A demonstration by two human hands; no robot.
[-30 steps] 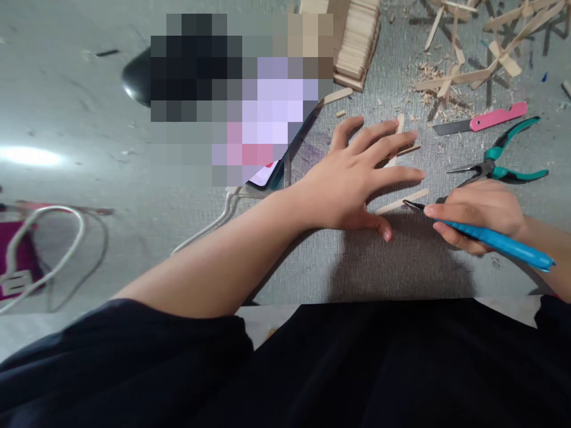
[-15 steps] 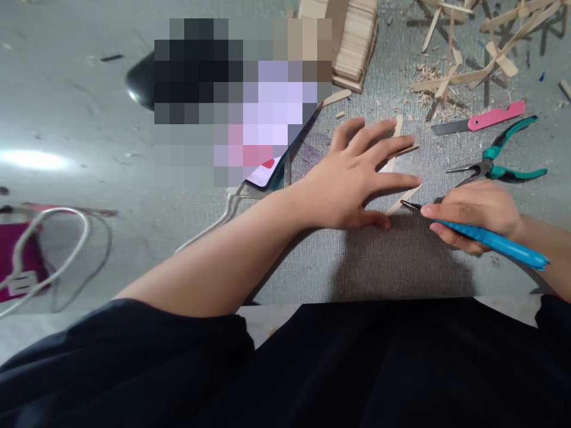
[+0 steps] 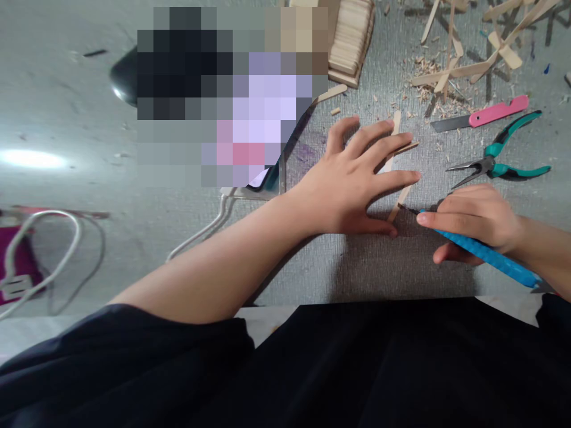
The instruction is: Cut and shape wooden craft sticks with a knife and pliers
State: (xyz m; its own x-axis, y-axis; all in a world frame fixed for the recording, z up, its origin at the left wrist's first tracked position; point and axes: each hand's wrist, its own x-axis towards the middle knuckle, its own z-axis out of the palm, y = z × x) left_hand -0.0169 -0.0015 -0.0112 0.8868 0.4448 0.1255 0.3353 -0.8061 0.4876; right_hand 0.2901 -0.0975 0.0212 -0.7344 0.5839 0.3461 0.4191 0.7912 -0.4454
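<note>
My left hand (image 3: 357,178) lies flat with fingers spread on the grey mat (image 3: 383,267), pressing down thin wooden sticks (image 3: 401,199). One stick pokes out below my fingertips, others show above them. My right hand (image 3: 473,223) is closed round a blue craft knife (image 3: 486,255), held like a pen. Its dark blade tip touches the lower stick beside my left thumb.
Teal pliers (image 3: 499,163) and a pink-handled blade (image 3: 482,116) lie on the mat to the right. A stack of sticks (image 3: 348,44), glued stick frames (image 3: 473,53) and shavings sit at the back. A phone (image 3: 267,178) and white cable (image 3: 49,255) lie to the left.
The stick under my left fingertips has turned from nearly level to steeply slanted. My right hand and the knife tip shifted slightly down and left, following the stick's end.
</note>
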